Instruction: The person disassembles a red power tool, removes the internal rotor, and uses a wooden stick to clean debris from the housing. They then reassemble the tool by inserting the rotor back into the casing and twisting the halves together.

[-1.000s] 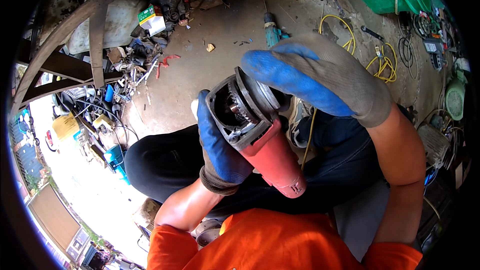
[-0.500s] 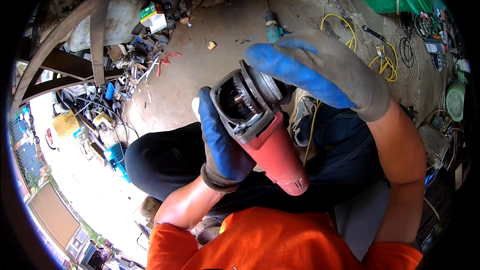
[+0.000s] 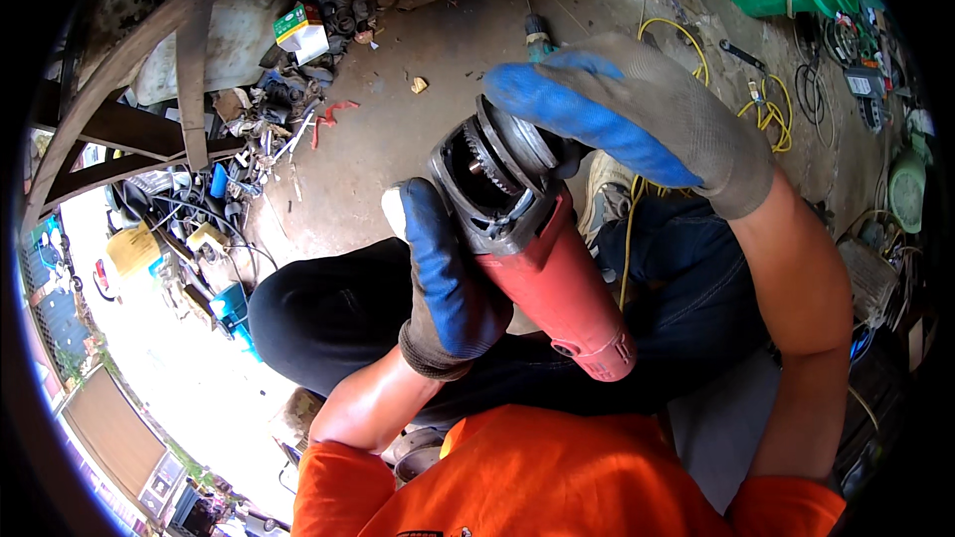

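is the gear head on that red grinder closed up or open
Open: the red grinder shows bare gear teeth inside its housing, no cover over them.

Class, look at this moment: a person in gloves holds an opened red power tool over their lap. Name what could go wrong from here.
1. The gear case is open; the gloved right hand on it could get pinched on the gears.
2. The left hand alone grips the red tool, which might slip onto the knees.
3. Small parts could drop onto the cluttered floor and be lost.
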A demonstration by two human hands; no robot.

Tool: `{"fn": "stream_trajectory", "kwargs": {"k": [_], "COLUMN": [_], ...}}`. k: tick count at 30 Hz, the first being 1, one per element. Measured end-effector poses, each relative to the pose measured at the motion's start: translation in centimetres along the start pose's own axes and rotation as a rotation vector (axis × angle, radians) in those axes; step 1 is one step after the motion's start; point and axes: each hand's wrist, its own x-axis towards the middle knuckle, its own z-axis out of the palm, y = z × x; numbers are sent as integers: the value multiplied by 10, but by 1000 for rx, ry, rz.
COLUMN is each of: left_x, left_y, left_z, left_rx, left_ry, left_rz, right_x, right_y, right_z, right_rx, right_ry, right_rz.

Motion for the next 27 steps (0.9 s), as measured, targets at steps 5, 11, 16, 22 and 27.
{"fn": "stream_trajectory", "kwargs": {"k": [5, 11, 16, 22, 27], "left_x": [-1, -4, -3, -2, -4], "left_y": [1, -1, 0, -2, -3], "left_z": [0, -1, 3, -4, 0], "left_rx": [-11, -100, -205, -32, -99], "left_ry": [-31, 124, 99, 0, 53], "left_rz": [20, -62, -68, -3, -13], "right_x": [1, 9, 10, 12, 7], "right_y": [-4, -11, -12, -16, -14], "right_z": [-2, -4, -7, -11, -6], "right_rx": [-55, 53, 219, 303, 127], "right_ry": [-8, 19, -13, -45, -5], "right_rz": [-15, 24, 97, 180, 94]}}
